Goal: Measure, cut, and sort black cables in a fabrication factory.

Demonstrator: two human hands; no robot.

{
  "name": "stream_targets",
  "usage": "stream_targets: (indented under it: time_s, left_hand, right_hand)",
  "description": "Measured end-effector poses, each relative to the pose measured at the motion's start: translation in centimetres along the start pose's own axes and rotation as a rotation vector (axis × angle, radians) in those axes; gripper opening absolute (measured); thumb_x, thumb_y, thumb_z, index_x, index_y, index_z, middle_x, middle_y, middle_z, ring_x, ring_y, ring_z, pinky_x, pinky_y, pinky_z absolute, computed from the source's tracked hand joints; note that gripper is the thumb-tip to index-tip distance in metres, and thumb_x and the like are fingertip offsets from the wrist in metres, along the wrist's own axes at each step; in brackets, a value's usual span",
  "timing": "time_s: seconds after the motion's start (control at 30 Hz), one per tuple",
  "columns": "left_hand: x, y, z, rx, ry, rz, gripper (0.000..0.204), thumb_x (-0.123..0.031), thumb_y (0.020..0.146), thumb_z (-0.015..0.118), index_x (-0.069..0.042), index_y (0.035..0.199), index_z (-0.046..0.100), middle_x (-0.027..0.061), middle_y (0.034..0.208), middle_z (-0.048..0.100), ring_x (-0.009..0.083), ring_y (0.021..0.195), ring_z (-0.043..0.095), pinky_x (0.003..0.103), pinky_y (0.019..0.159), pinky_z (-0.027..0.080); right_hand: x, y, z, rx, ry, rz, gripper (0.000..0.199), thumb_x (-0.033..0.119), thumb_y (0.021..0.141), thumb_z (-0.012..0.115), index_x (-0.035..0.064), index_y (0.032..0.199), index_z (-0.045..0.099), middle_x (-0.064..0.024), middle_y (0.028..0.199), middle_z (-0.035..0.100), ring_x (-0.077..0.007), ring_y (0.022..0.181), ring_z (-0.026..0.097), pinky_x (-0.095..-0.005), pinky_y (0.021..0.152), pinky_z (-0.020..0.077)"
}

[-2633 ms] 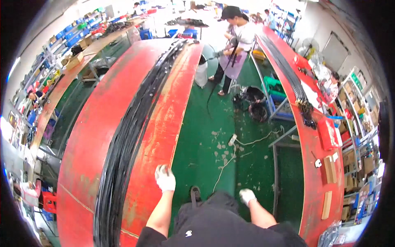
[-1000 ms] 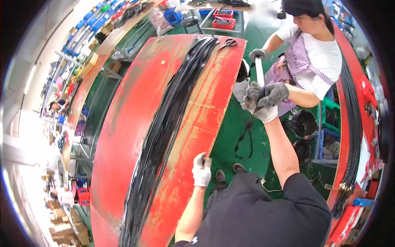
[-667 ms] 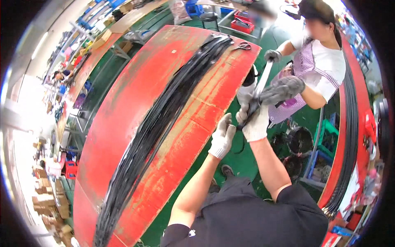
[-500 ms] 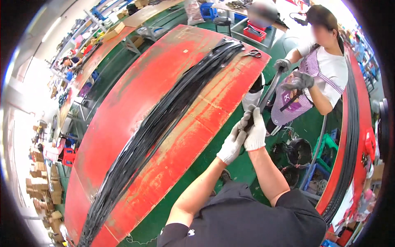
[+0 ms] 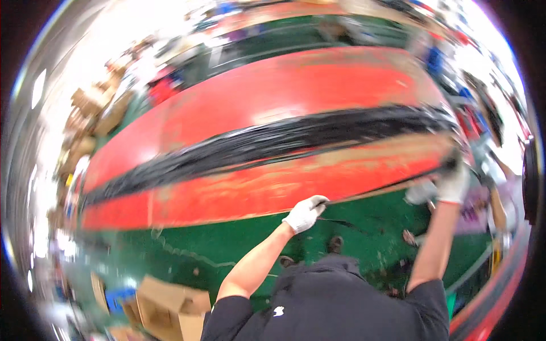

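My left hand point(image 5: 306, 215), in a white glove, pinches a thin black strip point(image 5: 387, 186) near the front edge of the red table. That strip stretches up and right to my right hand point(image 5: 454, 181), which is gloved too and smeared by motion. Its dark fingertips close round the strip near the table's right end. A short loose tail of strip hangs below my left hand. Along the table lies a long bundle of black strips point(image 5: 296, 135), running from the left end to the right.
The red table point(image 5: 227, 202) has worn, bare patches. At the right, a co-worker's purple apron point(image 5: 475, 207) shows beside my right arm. An opened cardboard box point(image 5: 165, 307) stands on the green floor point(image 5: 187, 244) at lower left. Another red surface point(image 5: 500, 295) with black strips is at lower right.
My view has turned to the right, so the table lies more level across it. My hands, together before, are now far apart, the right one farther out, with the strip stretched between them.
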State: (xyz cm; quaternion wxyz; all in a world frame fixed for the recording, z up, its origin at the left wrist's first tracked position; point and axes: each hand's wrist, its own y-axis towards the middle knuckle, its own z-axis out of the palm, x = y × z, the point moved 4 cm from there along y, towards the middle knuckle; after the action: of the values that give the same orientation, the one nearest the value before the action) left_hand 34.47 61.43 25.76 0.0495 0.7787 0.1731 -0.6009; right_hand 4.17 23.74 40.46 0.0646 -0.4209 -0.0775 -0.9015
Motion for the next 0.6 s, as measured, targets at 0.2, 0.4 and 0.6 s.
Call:
stream_targets:
  time_s: [0.2,0.4,0.6]
  left_hand:
    - [10.0,-17.7,-20.3,-0.327,-0.213,-0.181,0.020,-0.011,0.104,0.059,-0.007,0.120,0.069,0.0018,0.092,0.066,0.0120,0.085,0.060,0.032,0.079,0.053]
    - [12.6,-36.4,-36.0,-0.615,-0.119,-0.249,0.021,-0.003,0.099,0.054,-0.009,0.111,0.070,-0.0007,0.099,0.070,0.0101,0.086,0.063,0.030,0.071,0.055]
    - [11.7,-45.5,-49.3,-0.850,0.507,-0.189,0.020,-0.009,0.092,0.060,-0.009,0.107,0.074,0.0102,0.102,0.074,0.0279,0.101,0.071,0.040,0.093,0.056]
  right_hand:
    - [2.2,16.0,-9.2,0.227,-0.879,-0.449,0.061,-0.009,0.094,0.062,-0.0007,0.153,0.049,-0.0116,0.149,0.062,-0.0193,0.136,0.059,-0.0377,0.122,0.0421]
    - [-8.0,14.1,-0.1,-0.072,-0.422,-0.024,0.041,0.010,0.108,0.055,-0.0064,0.145,0.058,-0.0160,0.136,0.068,-0.0257,0.121,0.066,-0.0405,0.111,0.0514]
    - [-23.6,3.3,10.5,-0.176,-0.024,0.205,0.045,0.020,0.107,0.057,-0.0064,0.144,0.059,-0.0195,0.138,0.067,-0.0304,0.123,0.066,-0.0423,0.115,0.0497]
